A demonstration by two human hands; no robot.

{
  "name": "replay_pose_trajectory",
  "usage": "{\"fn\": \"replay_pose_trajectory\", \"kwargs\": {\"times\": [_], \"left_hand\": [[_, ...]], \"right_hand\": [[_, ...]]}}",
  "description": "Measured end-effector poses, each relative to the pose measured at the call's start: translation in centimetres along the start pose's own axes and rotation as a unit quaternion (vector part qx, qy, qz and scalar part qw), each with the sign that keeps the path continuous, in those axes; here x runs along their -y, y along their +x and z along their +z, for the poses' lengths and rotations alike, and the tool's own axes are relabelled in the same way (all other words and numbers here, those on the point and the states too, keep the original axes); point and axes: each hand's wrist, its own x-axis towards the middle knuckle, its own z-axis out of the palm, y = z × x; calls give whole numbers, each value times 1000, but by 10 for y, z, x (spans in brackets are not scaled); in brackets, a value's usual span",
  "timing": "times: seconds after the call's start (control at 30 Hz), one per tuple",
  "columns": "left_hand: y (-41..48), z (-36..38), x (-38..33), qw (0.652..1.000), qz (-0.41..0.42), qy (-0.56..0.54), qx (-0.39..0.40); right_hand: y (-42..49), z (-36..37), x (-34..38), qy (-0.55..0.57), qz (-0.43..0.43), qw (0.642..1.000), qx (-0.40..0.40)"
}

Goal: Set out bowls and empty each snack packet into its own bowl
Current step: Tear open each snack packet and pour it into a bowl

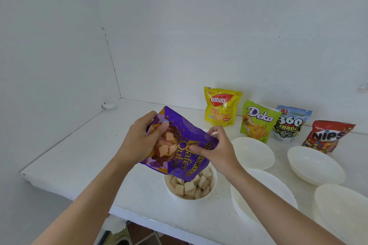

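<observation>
My left hand [139, 137] grips the raised end of the purple packet [185, 135], fingers [157, 129] curled round its edge. My right hand [217, 151] pinches the side nearer the mouth. The packet hangs tilted, mouth down, just over the small bowl [168, 189] at the front of the worktop [79, 161], where wafer cubes [189, 186] are heaped.

The heap sits close to the rim, so I judge that a sudden rush from the packet could bounce cubes over the edge. The film is glossy and slick, and a loose pinch could let the mouth swing off target. The cubes look dry and brittle, and squeezing the packet hard could crush whatever is left inside. I cannot tell how much that is.

The bowl is round, white and smooth, fairly deep. Four wider, shallower white bowls [253, 152] stand empty to the right. Behind them stand four crinkly pouches, each upright: a yellow pouch [222, 106], a green pouch [257, 120], a blue pouch [290, 123] and a red pouch [328, 136]. The worktop is matt white with a few specks.
</observation>
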Motion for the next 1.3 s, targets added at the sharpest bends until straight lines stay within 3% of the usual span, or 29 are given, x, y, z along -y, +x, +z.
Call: {"fn": "replay_pose_trajectory", "kwargs": {"times": [0.23, 0.47, 0.57, 0.7, 0.87, 1.03, 1.17, 1.3], "left_hand": [[-12, 16, 2, 982, -25, -173, -70], [-7, 29, 18, 960, -84, -236, -121], [-8, 35, 25, 942, -141, -282, -115], [0, 34, 34, 965, -163, -192, -75], [16, 24, 20, 991, -94, -46, 82], [37, 28, 0, 983, -4, 139, 124], [44, 46, -26, 974, 66, 114, 186], [49, 74, -63, 973, 128, 24, 192]], "right_hand": [[-7, -6, 0, 194, 96, 976, -24], [-12, -16, 6, 248, 121, 961, 14], [-12, -21, 6, 219, 142, 965, 18], [-9, -32, 13, 141, 129, 981, -33], [0, -51, 22, 28, 89, 991, -96], [3, -68, 41, -100, 28, 986, -132], [-6, -80, 65, -193, -14, 970, -147], [-24, -89, 89, -287, -62, 945, -144]]}}
